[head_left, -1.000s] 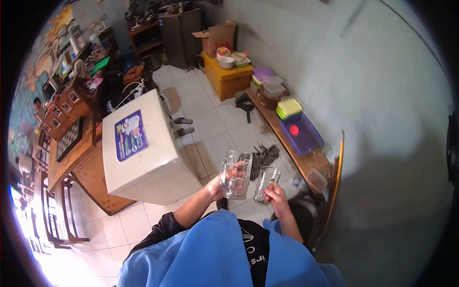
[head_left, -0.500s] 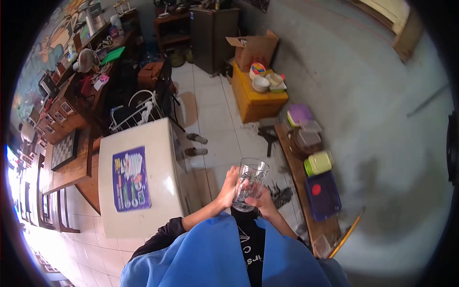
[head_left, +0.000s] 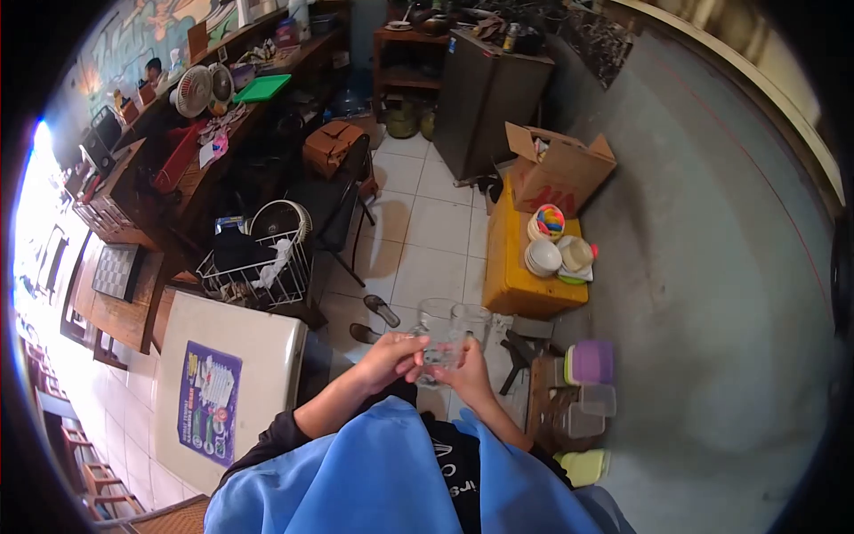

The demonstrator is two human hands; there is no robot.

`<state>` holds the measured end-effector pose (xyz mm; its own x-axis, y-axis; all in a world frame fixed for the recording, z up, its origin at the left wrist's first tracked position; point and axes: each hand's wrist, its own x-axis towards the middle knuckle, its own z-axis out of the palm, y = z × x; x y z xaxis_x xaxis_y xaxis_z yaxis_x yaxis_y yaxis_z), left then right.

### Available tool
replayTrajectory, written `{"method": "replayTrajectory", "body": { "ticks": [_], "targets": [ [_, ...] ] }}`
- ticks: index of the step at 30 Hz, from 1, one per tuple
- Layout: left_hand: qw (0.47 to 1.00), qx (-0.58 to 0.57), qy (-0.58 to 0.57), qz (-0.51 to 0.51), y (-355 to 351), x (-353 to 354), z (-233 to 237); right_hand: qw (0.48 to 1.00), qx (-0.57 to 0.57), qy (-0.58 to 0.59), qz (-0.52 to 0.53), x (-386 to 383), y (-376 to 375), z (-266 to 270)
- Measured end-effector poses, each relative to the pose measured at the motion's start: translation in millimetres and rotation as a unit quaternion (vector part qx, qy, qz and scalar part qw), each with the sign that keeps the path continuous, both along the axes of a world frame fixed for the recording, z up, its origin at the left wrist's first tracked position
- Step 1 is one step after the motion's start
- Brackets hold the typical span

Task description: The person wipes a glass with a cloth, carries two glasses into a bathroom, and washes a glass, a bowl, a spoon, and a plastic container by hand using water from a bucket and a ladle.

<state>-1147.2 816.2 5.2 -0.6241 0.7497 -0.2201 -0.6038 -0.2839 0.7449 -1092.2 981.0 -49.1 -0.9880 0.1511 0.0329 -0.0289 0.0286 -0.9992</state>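
both hands meet just ahead of the blue garment (head_left: 382, 472). the left hand (head_left: 389, 356) curls its fingers round the glass mug (head_left: 434, 322). the right hand (head_left: 469, 376) closes under the tumbler (head_left: 471, 319). the glasses touch, upright, probably braced together for steadiness. farther off, bowls (head_left: 543, 256) sit by the yellow box (head_left: 503, 262)'s right edge.

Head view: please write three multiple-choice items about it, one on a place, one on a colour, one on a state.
1. Where do the stacked bowls stand? A) on the yellow chest B) in a wire basket C) on a chair
2. The tub nearest that chest is: A) red B) purple C) black
3. The glass mugs are: A) on the floor B) on a shelf C) held by the left hand and right hand
Key: 1 A, they sit on its top; 2 B, it looks purple; 3 C, both grips close on them.
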Motion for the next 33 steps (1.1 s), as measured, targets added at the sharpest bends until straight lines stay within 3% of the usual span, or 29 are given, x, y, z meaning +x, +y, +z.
{"method": "replayTrajectory", "body": {
  "ticks": [2,4,6,8,10,13,16,23,31,33],
  "targets": [
    [0.997,0.044,-0.056,0.018,6,-38,-1,0.996,0.083,-0.008,0.010,-45,9,0],
    [0.986,0.075,-0.130,0.077,13,-77,-10,0.997,0.077,-0.009,0.016,-91,19,-2],
    [0.985,0.124,-0.113,0.048,17,-119,-29,0.994,-0.092,-0.062,0.026,-139,37,6],
    [0.992,0.076,-0.049,0.090,30,-158,-18,0.994,-0.072,-0.065,0.044,-184,57,15],
    [0.991,0.090,-0.067,0.068,40,-196,-24,0.994,-0.063,-0.060,0.060,-223,70,28],
    [0.992,0.042,0.111,0.035,62,-262,-30,0.998,-0.020,-0.043,0.039,-278,80,49],
    [0.983,-0.052,0.158,0.077,82,-315,-16,0.998,-0.014,-0.059,0.006,-329,88,44],
    [0.971,-0.103,0.172,0.130,101,-429,-20,0.999,0.031,-0.028,-0.017,-454,101,38],
    [0.953,-0.116,0.145,0.240,131,-577,-43,0.994,-0.033,-0.066,0.083,-644,120,30],
    [0.935,-0.141,0.154,0.286,135,-608,-39,0.988,-0.006,-0.050,0.145,-689,123,34]
  ]
}}
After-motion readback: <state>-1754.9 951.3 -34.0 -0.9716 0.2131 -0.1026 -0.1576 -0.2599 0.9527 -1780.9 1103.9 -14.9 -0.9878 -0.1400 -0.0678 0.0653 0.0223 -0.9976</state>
